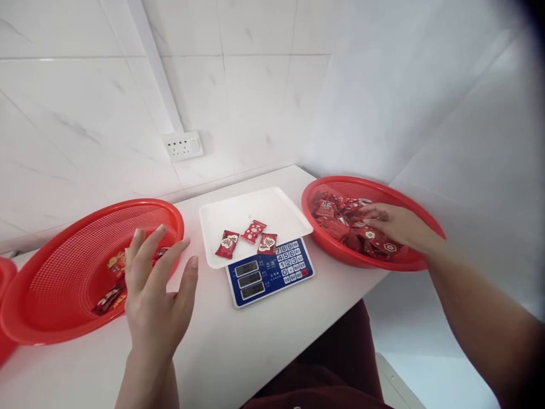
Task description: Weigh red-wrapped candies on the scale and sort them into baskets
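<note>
My left hand (157,289) is raised in front of the left red basket (55,272), fingers spread and holding nothing. Several colourful wrapped snacks (110,298) lie in that basket, partly hidden behind the hand. My right hand (394,224) reaches into the right red basket (340,255), which holds a heap of small red candy packets (334,227). Its fingertips are pinched at a packet in the heap; the exact grip is partly hidden. Between the baskets stands a blue digital scale (272,272) with a white tray (232,213). Three red packets (254,230) lie on the tray.
The baskets and scale stand on a white table (221,341) against a tiled wall. A socket (184,146) is on the wall behind. Part of another red container (6,307) shows at the far left. The table's front edge runs past my lap.
</note>
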The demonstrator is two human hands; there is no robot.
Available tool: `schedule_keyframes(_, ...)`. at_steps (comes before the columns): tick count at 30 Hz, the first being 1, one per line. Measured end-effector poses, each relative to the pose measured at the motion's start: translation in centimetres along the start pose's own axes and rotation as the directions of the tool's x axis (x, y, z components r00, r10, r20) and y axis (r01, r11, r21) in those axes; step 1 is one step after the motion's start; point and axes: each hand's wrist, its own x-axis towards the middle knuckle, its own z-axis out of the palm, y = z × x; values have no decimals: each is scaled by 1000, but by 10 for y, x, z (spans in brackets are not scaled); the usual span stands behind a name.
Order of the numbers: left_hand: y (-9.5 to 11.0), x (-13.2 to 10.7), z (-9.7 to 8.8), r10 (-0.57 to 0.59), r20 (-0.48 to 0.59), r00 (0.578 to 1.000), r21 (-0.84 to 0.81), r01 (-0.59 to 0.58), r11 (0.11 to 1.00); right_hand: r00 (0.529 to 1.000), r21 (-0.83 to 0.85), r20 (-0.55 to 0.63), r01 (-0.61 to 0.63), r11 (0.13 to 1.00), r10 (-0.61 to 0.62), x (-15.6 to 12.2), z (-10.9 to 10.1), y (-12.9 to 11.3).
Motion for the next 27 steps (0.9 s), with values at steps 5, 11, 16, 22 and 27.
schedule_keyframes(5, 1, 0, 1, -8, 4, 1000, 8, 8, 1000, 999, -56, 9, 45, 997, -45, -2, 5, -10)
schedule_keyframes(11, -1, -2, 1, 19, 2, 1000, -3, -19, 1000, 981, -281, 163, 152, 948, -109, 13, 33, -23)
schedule_keyframes(16, -3, -3, 0, 2, -9, 1000, -13, -2, 1000, 989, -189, 73, 139, 972, -127, 20, 25, -27)
schedule_keyframes(22, -3, -2, 1, 21, -5, 1000, 25, -21, 999, 968, 18, -112, 227, 974, -224, -5, 24, -68)
schedule_keyframes(27, -3, -3, 0, 22, 12, 1000, 55, -23, 998, 904, 122, 114, 398, 909, -412, -21, 63, -119)
